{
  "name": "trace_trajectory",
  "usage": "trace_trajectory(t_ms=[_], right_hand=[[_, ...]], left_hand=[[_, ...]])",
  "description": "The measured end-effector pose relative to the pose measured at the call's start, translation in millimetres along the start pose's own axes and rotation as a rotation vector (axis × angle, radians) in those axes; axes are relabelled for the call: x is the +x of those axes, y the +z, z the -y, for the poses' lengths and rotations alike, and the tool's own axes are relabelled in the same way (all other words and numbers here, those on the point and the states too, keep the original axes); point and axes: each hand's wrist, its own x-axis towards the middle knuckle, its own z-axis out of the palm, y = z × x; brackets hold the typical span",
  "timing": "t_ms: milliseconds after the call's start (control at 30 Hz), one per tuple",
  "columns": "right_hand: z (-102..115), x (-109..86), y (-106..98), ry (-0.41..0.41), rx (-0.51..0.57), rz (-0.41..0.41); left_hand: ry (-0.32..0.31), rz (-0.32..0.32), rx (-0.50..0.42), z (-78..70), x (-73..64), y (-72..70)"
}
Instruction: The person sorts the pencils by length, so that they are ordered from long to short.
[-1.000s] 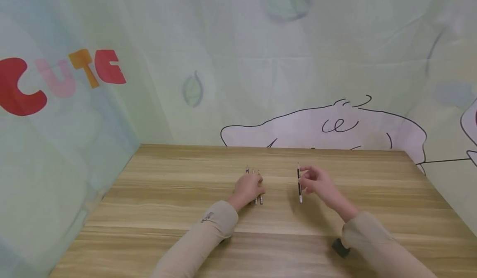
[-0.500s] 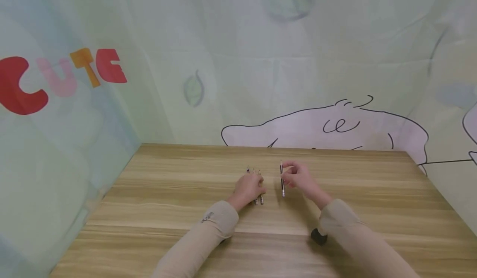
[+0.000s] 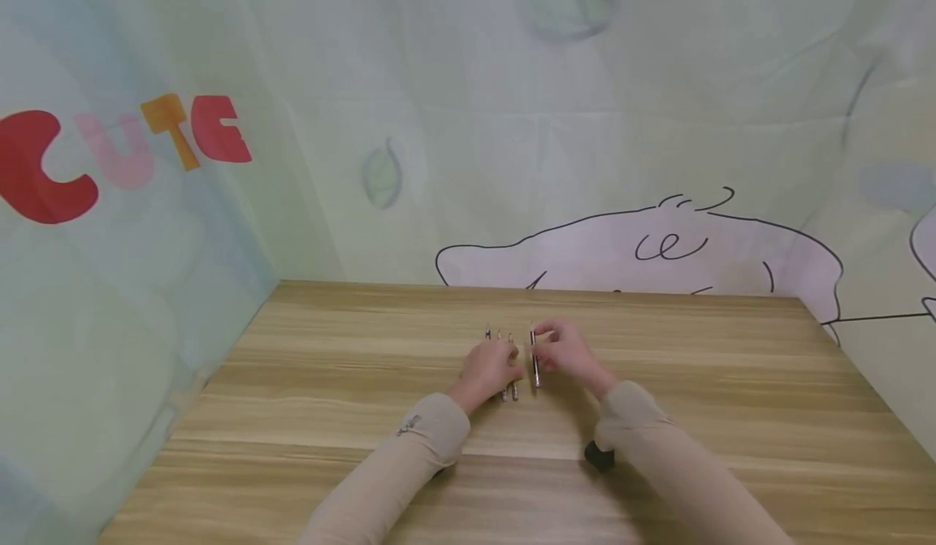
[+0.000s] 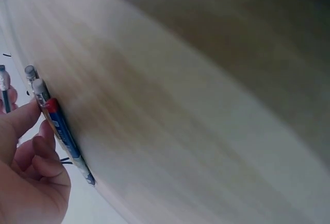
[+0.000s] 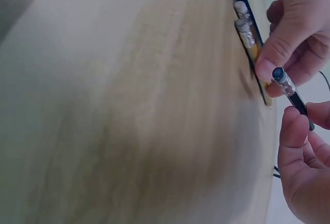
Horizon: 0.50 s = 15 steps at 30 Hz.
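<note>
Three pencils lie side by side on the table under my left hand (image 3: 490,368). One is a blue pencil (image 4: 64,134) with a red end; the eraser-tipped pencils (image 5: 246,34) beside it have metal ferrules. My left thumb and fingers hold the row from its sides, hiding the middles in the head view. Just right of them, my right hand (image 3: 568,352) pinches a dark pencil (image 3: 535,360) between thumb and fingers, its tip pointing away and its eraser end toward me. A narrow gap separates this pencil from the row.
The wood-grain table (image 3: 329,399) runs back to a printed curtain (image 3: 468,163) with a cartoon outline. Colored letters mark the curtain (image 3: 212,129) on the left. A small black object (image 3: 600,456) sits beneath the right cuff.
My right hand has carried the dark pencil leftward, close to the row. My left hand has stayed in place on its pencils.
</note>
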Motion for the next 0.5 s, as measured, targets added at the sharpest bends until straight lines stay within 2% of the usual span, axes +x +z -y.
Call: trace_trajectory(t_ms=[267, 500], right_hand=[[-2, 5.0, 13, 0.011, -0.044, -0.032], [-1, 6.3, 19, 0.084, -0.074, -0.052]], left_hand=[[-0.009, 0.007, 0.019, 0.3, 1.8, 1.4], [-0.015, 0.017, -0.014, 0.4, 0.2, -0.1]])
